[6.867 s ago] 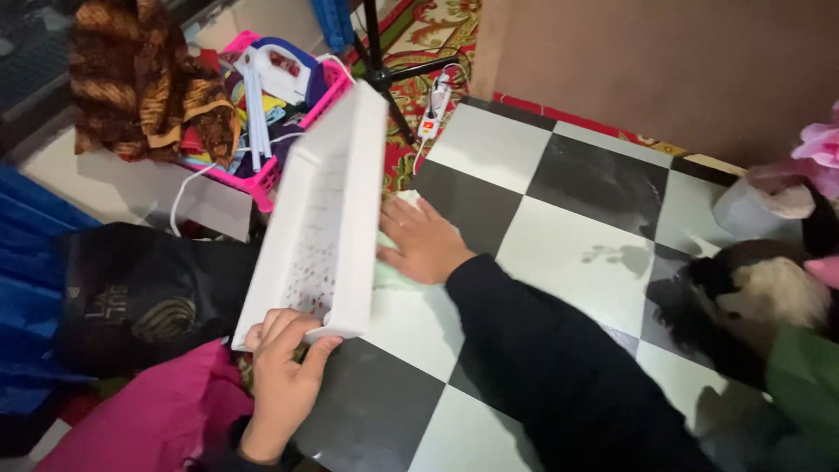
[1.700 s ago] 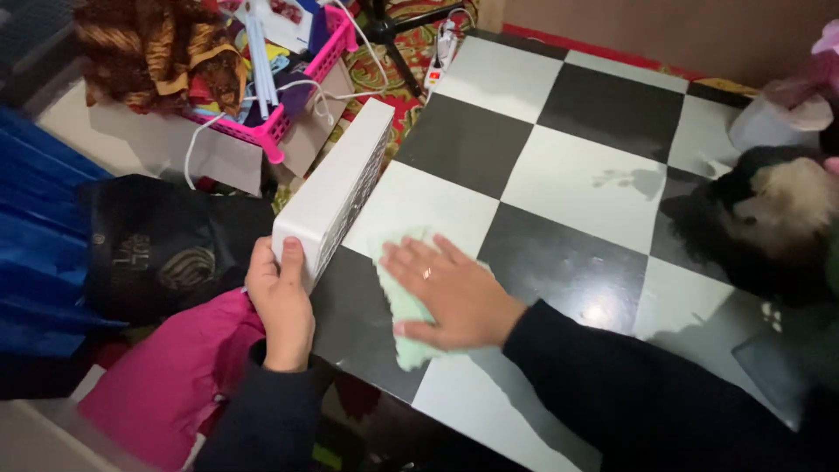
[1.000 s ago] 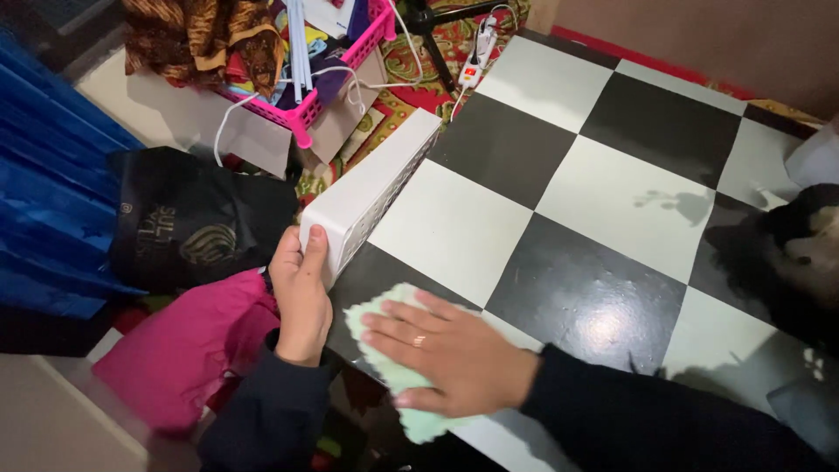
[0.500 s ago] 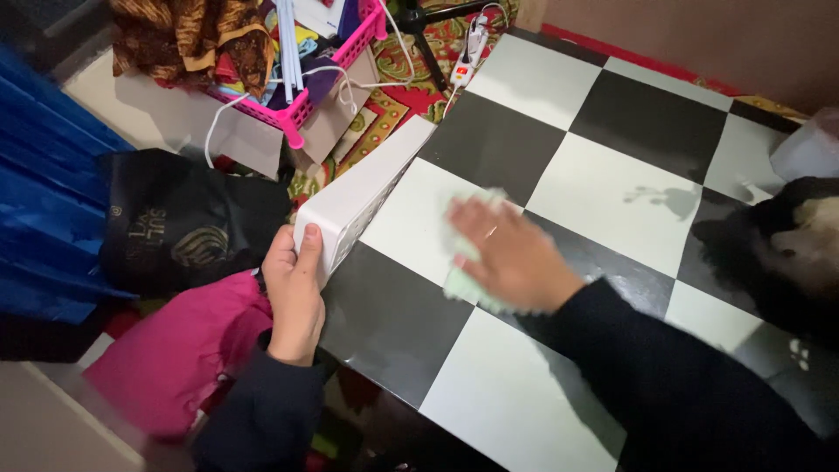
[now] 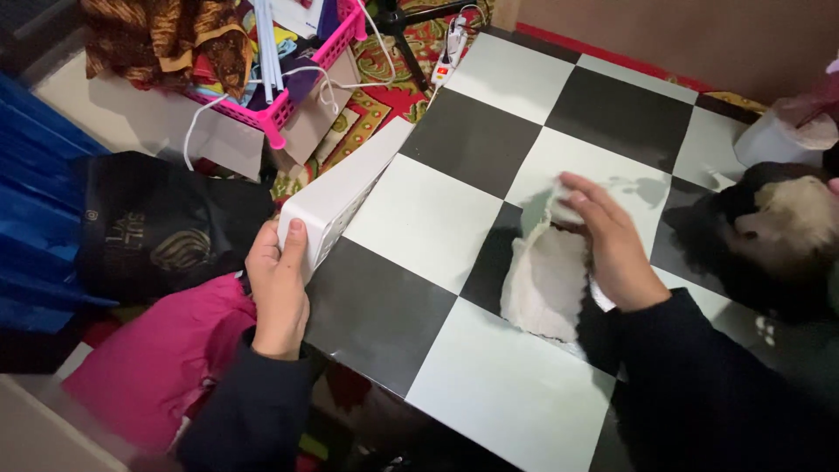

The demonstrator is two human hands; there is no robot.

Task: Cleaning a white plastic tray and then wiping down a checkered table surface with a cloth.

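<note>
Cloth [image 5: 549,284], pale and crumpled, on checkered black-and-white tabletop [image 5: 437,218], right hand [image 5: 610,245] pressing its upper edge with fingers curled, left hand [image 5: 278,288] gripping end of white box [image 5: 343,201] at table's edge, pink basket [image 5: 293,96] beyond.

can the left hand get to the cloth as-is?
Probably not freely: the left hand grips the white box at the table's left edge, and the cloth lies across the checkered top under the right hand. The path between is bare.
</note>
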